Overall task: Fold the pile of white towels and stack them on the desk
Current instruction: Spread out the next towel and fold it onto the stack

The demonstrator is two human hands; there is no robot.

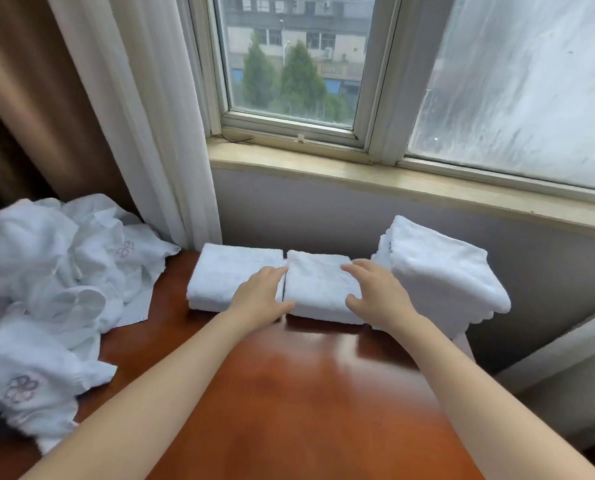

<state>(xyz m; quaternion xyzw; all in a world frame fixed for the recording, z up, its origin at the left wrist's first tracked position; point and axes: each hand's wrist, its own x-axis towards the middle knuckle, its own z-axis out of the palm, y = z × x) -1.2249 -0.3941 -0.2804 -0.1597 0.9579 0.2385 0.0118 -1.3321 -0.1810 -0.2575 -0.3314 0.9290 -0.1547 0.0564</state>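
Observation:
A small folded white towel (317, 289) lies at the far edge of the glossy brown desk (289, 393). My left hand (259, 294) rests against its left side and my right hand (375, 292) lies on its right side, fingers fairly straight. Another folded towel (220, 275) sits touching it on the left. To the right stands a tall stack of folded towels (441, 271). A loose pile of unfolded white towels (46, 292) with embroidered flower marks covers the desk's left end.
The wall under a stone windowsill (393, 181) runs right behind the folded towels. White and brown curtains (116, 116) hang at the back left. A pale upholstered edge (566, 362) is off the desk's right side.

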